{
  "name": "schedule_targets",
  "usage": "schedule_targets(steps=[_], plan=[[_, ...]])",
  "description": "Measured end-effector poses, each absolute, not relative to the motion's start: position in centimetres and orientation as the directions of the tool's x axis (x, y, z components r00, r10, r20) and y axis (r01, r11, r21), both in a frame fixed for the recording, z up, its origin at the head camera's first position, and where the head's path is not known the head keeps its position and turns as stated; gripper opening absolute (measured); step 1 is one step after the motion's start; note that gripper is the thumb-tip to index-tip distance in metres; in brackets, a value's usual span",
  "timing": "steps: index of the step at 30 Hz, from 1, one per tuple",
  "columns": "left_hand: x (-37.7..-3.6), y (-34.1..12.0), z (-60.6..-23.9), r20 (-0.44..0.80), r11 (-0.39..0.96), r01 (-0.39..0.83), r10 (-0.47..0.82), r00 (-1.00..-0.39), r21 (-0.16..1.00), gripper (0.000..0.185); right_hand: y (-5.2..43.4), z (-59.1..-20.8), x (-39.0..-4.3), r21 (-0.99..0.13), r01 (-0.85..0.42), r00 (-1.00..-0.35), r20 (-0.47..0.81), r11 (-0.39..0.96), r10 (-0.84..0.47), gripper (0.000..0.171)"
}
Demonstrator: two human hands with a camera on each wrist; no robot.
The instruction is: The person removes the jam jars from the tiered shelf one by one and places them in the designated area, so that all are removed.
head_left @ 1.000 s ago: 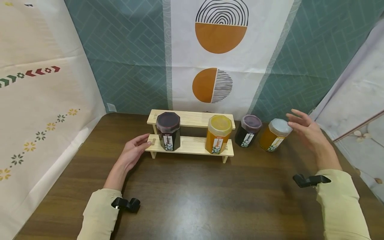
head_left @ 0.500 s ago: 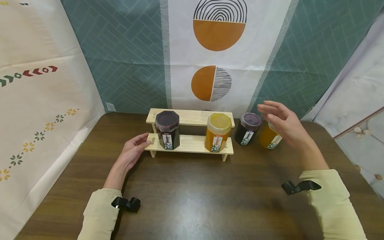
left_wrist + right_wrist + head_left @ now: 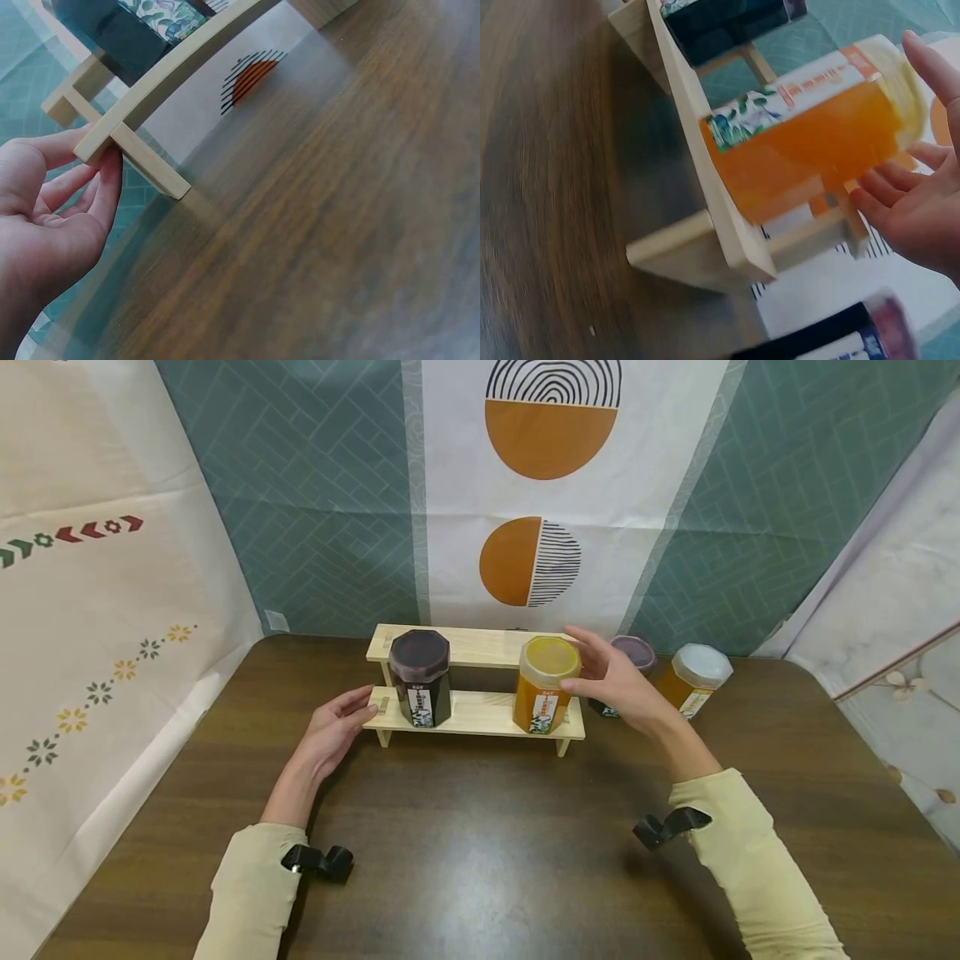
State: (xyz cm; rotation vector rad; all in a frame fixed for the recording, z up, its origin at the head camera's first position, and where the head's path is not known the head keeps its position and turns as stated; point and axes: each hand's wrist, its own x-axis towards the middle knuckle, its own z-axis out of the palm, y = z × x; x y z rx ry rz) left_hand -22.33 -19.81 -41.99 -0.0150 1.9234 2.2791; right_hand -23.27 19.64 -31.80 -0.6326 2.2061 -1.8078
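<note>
Orange jar (image 3: 547, 695), with a pale translucent lid and a printed label, standing upright on the lower step of a two-step wooden rack (image 3: 476, 720) near its right end. The right hand (image 3: 617, 687) is spread wide beside the jar, fingers straight and parted; in the head view the fingertips reach the lid's right edge, while the right wrist view shows the fingers (image 3: 889, 187) close to the jar's side with nothing gripped, and whether they actually touch cannot be told. The same jar (image 3: 810, 142) fills the middle of the right wrist view, resting on the rack's step (image 3: 705, 202). The left hand (image 3: 335, 735) lies at the left end of the rack with its fingers loosely extended; in the left wrist view its fingertips (image 3: 111, 169) press against the end of the lower step (image 3: 150, 97) and hold nothing. A dark jar (image 3: 421, 678) with a dark hexagonal lid stands upright on the same lower step toward the left, well apart from the orange jar. To the right of the rack, on the brown wooden table (image 3: 480, 860), stand a second dark jar (image 3: 634, 653), partly hidden behind the right hand, and beside it an amber jar with a white lid (image 3: 694, 678). Both forearms wear pale yellow sleeves (image 3: 251, 893). Patterned cloth panels (image 3: 547, 485) hang behind the table.
</note>
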Motion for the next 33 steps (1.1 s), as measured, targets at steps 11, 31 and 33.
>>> schedule_targets(steps=[11,31,33], plan=[[-22.5,-19.9,-41.6,-0.111,-0.17,-0.129,0.115,-0.987,0.977,0.057,18.3,-32.1,-24.1,-0.964,-0.201,-0.877,0.098,0.174,-0.471,0.076],[-22.3,-19.6,-42.0,-0.1,-0.188,-0.119,0.105,-0.989,0.975,0.055,20.0,-32.2,-23.9,-0.963,-0.254,-0.858,0.184,0.086,-0.479,0.066],[-22.3,-19.7,-42.0,-0.102,-0.188,-0.12,0.101,-0.99,0.975,0.055,20.5,-31.8,-23.7,-0.956,-0.28,-0.847,0.206,0.082,-0.491,0.063]])
